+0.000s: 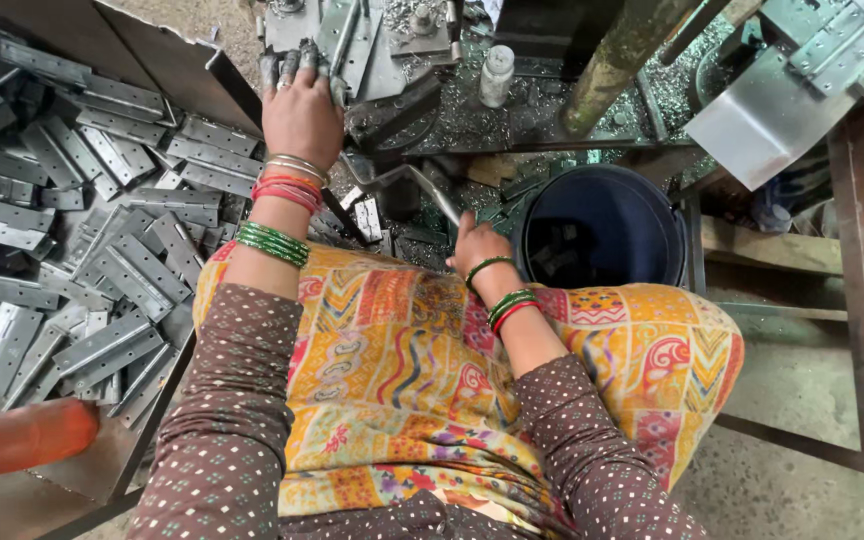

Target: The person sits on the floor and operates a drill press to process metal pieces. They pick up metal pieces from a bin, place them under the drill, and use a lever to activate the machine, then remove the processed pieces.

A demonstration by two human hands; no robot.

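My left hand (pixel 300 108) reaches forward onto the machine bed, its grimy fingertips resting on a flat metal hinge piece (pixel 344 42) lying there. Red, silver and green bangles ring that wrist. My right hand (pixel 476 248) sits lower, fingers closed around a bent steel lever handle (pixel 414 182) that runs up and left toward the machine. Green and red bangles are on this wrist too. My lap is covered by bright patterned yellow cloth (pixel 422 360).
A large heap of grey metal hinges (pixel 82 220) fills a tray on the left. A dark blue bucket (pixel 602 225) holding a few pieces stands right of my right hand. A white bottle (pixel 497 75) stands on the machine. Another person's orange-sleeved arm (pixel 17 440) enters bottom left.
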